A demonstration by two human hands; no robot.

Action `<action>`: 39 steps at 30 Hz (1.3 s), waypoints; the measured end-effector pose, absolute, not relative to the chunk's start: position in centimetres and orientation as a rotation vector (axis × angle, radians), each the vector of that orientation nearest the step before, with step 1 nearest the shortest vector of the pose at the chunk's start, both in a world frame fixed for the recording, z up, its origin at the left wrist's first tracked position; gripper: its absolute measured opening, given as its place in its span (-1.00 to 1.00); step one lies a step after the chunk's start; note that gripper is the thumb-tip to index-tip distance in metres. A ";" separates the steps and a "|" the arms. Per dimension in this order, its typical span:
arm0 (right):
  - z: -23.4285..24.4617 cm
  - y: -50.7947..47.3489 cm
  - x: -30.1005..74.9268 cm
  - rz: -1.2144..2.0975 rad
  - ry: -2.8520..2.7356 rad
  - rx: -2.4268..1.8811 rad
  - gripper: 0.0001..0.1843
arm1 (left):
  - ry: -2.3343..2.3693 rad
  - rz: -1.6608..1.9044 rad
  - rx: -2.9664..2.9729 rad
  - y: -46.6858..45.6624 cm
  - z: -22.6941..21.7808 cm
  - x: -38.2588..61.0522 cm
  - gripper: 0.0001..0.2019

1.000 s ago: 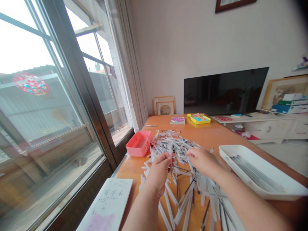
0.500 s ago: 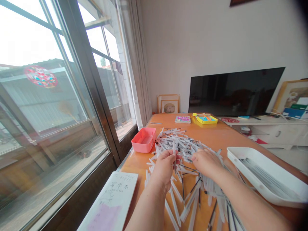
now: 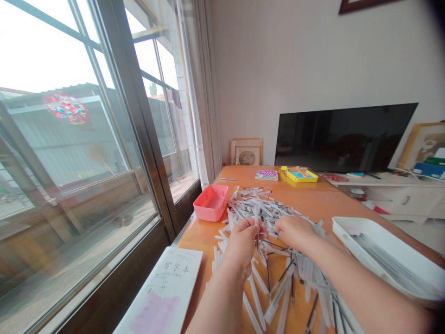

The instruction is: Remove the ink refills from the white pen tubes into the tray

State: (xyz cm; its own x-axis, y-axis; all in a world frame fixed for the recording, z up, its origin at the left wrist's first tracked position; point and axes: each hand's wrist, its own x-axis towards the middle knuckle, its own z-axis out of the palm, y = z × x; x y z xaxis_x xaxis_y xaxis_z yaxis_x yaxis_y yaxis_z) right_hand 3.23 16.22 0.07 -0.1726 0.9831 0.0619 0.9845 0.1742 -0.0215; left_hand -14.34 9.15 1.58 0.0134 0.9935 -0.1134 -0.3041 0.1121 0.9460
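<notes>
Nearest, a notebook (image 3: 165,287) with handwritten characters lies on the left of the table (image 3: 327,204), apart from the clear tubes and thin dark rods (image 3: 269,278) fanned out loosely beside it. These overlap at many angles, so a dragged wrist or forearm could sweep some aside or roll them off the near edge

Beyond them, the left hand (image 3: 245,236) pinches one translucent tube (image 3: 257,218) nearly upright between thumb and fingers, over the near side of the heap. The grip looks narrow, and a smooth tube could twist or slip if pushed off its axis. The right hand (image 3: 294,229) is curled just beside it, fingertips turned inward; whether it holds anything I cannot tell

To the right, a white tray (image 3: 342,226) has slim grey rods lying lengthwise in it, with the right forearm close to its near side; an elbow swung outward could knock it. Further on, the main heap (image 3: 252,204) crowds the pink box (image 3: 210,214), so spreading pieces could nudge that box. At the far end lie a booklet (image 3: 266,175) and a yellow box (image 3: 302,179)
</notes>
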 end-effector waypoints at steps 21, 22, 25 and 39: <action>0.8 16.1 3.4 0.055 -2.331 -1.948 -0.79 | 1.015 1.237 0.926 9.2 1.3 -14.0 -0.77; 1.0 16.1 3.7 0.068 -2.324 -1.946 -0.78 | 1.013 1.234 0.925 9.2 1.3 -14.0 -0.77; 1.3 16.4 4.6 0.098 -2.312 -1.953 -0.77 | 1.004 1.236 0.901 9.1 1.3 -14.1 -0.76; 1.0 16.3 2.7 0.037 -2.527 -1.903 -0.79 | 1.032 1.221 0.934 9.3 1.1 -14.1 -0.76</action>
